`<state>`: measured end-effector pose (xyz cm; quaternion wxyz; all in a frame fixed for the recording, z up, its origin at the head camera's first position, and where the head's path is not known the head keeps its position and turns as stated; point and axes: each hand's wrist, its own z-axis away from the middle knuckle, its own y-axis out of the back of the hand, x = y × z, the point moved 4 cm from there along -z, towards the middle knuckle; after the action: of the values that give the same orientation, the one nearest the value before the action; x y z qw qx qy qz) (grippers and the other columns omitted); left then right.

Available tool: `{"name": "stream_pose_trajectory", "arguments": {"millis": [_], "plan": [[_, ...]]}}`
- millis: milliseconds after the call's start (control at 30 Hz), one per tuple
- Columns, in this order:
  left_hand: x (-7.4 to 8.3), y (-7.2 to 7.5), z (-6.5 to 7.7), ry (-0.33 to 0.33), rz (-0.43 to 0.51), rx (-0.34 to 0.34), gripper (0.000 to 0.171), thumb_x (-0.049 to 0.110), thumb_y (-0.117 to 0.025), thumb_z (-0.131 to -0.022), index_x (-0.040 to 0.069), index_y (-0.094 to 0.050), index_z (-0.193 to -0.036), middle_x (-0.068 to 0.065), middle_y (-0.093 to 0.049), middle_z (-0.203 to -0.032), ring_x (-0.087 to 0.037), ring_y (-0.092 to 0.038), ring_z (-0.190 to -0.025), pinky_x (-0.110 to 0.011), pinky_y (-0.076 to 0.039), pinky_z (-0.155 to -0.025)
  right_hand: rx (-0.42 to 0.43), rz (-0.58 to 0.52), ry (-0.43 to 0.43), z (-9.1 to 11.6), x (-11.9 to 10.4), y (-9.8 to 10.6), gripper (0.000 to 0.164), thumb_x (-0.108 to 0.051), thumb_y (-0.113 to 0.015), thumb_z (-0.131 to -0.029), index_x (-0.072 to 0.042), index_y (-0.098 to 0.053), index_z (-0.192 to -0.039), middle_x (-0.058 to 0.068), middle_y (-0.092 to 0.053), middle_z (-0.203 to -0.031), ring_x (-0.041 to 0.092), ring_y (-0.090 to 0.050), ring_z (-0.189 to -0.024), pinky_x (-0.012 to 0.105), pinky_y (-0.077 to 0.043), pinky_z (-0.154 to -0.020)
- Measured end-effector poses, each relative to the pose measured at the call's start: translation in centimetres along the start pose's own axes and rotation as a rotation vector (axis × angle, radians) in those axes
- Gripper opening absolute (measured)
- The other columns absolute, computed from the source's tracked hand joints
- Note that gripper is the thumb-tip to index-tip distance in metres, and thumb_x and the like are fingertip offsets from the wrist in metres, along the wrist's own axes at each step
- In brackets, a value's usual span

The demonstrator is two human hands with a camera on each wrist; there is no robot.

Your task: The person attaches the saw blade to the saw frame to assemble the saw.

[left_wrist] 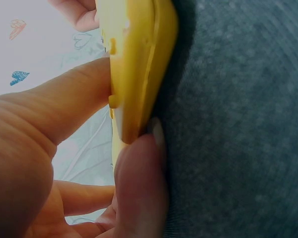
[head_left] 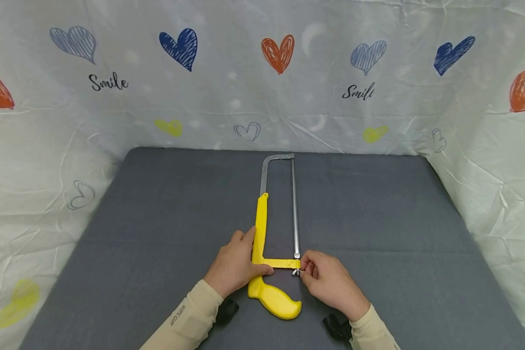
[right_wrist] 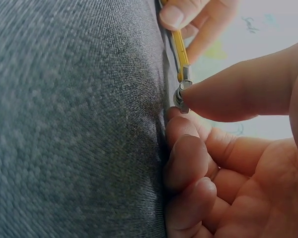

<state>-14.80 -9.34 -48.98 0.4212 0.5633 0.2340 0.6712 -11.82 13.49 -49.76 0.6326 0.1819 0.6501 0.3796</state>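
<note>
Hacksaw point(head_left: 261, 221) in left hand point(head_left: 234, 264); right hand point(head_left: 328, 280) pinches wingnut point(head_left: 295, 272).

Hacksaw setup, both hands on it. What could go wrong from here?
1. Right hand has its thumb on the tiny wing nut; fingertips could slip off it.
2. Blade spans the frame out to the far end; if the nut is loosened too far, it might come free there, where neither hand supports it.
3. Left hand grips only the frame's near part, so the saw may swivel.
</note>
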Motion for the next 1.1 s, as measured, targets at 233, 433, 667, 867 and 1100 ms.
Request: {"name": "stream_pose_trajectory", "arguments": {"millis": [233,433,667,867,1100], "plan": [[0.00,0.04,-0.07,-0.003,-0.004,0.005,0.114,0.046,-0.097,-0.078,0.006,-0.039,-0.167,-0.019,-0.059,-0.132,-0.019,-0.060,-0.078,-0.035,-0.058,-0.073,-0.009,0.013,0.005,-0.13,0.10,0.01,0.012,-0.009,-0.076,-0.092,-0.018,-0.069,-0.090,-0.012,-0.054,-0.071,0.003,-0.047,-0.058,0.023,-0.041,-0.057],[-0.09,0.05,-0.10,-0.009,0.002,0.011,0.113,0.046,-0.098,-0.078,0.006,-0.039,-0.167,-0.018,-0.059,-0.129,-0.019,-0.059,-0.076,-0.034,-0.057,-0.071,0.004,0.028,0.007,-0.24,-0.01,0.00,0.018,-0.009,-0.079,-0.093,-0.021,-0.066,-0.088,-0.011,-0.053,-0.071,0.003,-0.047,-0.058,0.023,-0.040,-0.056],[-0.17,0.04,-0.14,-0.005,-0.005,0.005,0.114,0.047,-0.097,-0.078,0.006,-0.039,-0.167,-0.019,-0.058,-0.132,-0.019,-0.060,-0.079,-0.036,-0.058,-0.074,0.007,0.032,0.011,-0.20,-0.12,-0.02,0.021,-0.011,-0.082,-0.093,-0.022,-0.065,-0.088,-0.012,-0.053,-0.071,0.003,-0.046,-0.058,0.023,-0.040,-0.056],[-0.20,0.06,-0.16,-0.004,-0.005,0.006,0.114,0.047,-0.097,-0.079,0.007,-0.039,-0.168,-0.018,-0.058,-0.131,-0.019,-0.061,-0.079,-0.036,-0.059,-0.074,-0.006,0.001,0.001,-0.16,-0.22,0.19,0.021,-0.009,-0.083,-0.091,-0.021,-0.066,-0.088,-0.011,-0.054,-0.072,0.003,-0.047,-0.059,0.022,-0.040,-0.057],[-0.22,-0.09,-0.14,-0.006,-0.005,0.003,0.113,0.047,-0.097,-0.078,0.008,-0.039,-0.168,-0.017,-0.059,-0.130,-0.019,-0.060,-0.079,-0.036,-0.059,-0.075,-0.039,-0.041,-0.015,-0.01,-0.12,0.42,0.020,-0.006,-0.083,-0.083,-0.018,-0.068,-0.090,-0.007,-0.058,-0.074,0.004,-0.049,-0.060,0.022,-0.041,-0.057]]}}
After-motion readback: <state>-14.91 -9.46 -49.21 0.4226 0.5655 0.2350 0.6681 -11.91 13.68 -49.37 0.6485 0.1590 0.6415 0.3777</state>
